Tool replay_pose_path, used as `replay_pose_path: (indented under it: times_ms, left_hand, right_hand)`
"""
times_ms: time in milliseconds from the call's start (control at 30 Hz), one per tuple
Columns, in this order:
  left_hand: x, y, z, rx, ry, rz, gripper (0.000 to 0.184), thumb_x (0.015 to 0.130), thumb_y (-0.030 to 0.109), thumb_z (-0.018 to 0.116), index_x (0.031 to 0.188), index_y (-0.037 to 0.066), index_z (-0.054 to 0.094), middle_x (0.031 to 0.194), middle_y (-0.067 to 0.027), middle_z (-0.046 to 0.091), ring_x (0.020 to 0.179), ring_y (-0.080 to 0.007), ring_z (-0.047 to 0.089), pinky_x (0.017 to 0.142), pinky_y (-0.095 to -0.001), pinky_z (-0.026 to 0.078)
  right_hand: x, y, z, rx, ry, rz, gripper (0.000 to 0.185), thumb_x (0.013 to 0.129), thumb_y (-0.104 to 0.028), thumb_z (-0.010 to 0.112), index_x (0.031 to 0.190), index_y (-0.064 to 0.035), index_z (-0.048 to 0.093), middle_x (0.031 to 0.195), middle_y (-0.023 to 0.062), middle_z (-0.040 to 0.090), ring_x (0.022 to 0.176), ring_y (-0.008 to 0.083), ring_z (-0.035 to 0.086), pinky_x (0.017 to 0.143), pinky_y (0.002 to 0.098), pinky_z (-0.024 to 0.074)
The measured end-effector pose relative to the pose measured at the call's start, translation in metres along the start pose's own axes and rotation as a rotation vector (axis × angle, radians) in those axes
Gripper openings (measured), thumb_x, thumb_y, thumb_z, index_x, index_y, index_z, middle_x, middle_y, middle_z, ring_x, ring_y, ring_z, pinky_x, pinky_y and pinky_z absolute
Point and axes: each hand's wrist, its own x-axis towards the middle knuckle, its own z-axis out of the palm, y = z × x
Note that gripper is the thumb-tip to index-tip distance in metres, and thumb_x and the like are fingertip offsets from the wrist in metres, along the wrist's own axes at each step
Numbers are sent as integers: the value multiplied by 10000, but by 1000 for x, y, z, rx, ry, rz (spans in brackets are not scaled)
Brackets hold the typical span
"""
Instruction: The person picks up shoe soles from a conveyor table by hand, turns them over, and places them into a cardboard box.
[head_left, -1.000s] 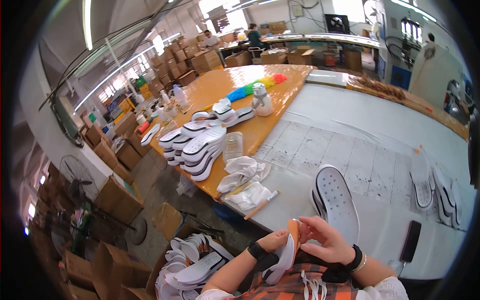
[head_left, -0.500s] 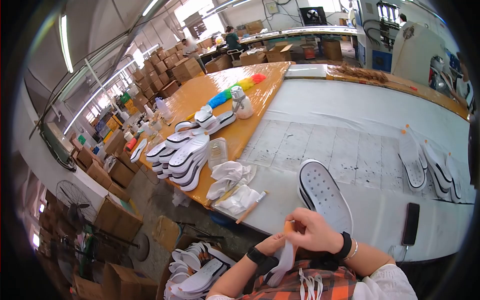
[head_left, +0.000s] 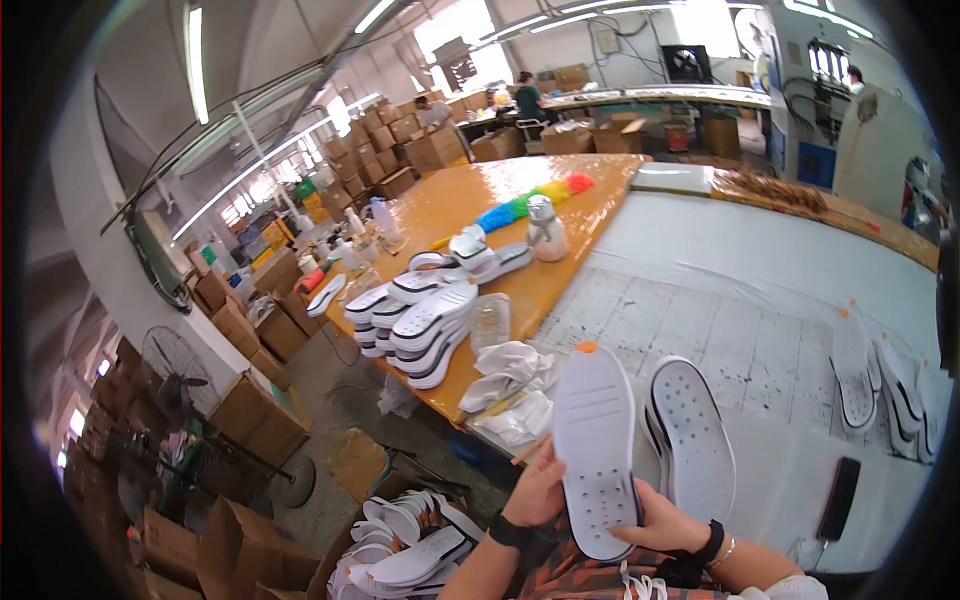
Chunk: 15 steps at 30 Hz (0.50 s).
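A white shoe sole with rows of small holes, a dark edge line and an orange tip stands nearly upright between my hands. My left hand grips its left side, and my right hand holds its lower right edge with the thumb on the face. Just right of it, another white sole rests on a stack on the pale table. White crumpled cloths lie behind my left hand, beside a brush handle partly hidden by that hand.
Stacked soles, a glass jar and a rainbow duster are on the orange table. More soles and a black phone lie at the right. A box of soles sits below left.
The sole has come up from low by my body and turned its holed face toward me. My right hand has moved from its orange tip to its lower edge.
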Motion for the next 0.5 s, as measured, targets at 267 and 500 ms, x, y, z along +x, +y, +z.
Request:
replay_pose_path:
  times_ms: [267,500]
  left_hand:
    - [-45,-41,3,109,39,-297,598,851,60,530,1352,83,204,1223,-99,450,1085,-219,497,842,-365,474]
    - [21,69,-64,46,-39,-118,484,859,79,519,1297,96,312,1222,-113,474,1035,-264,537,840,-381,482]
  right_hand:
    - [4,-32,-21,-159,95,23,621,761,-81,658,1281,0,328,1142,126,482,999,181,536,809,290,462]
    - [-36,-62,-42,-127,303,-18,414,814,-58,577,1207,-7,455,1147,114,504,1006,176,525,787,280,456]
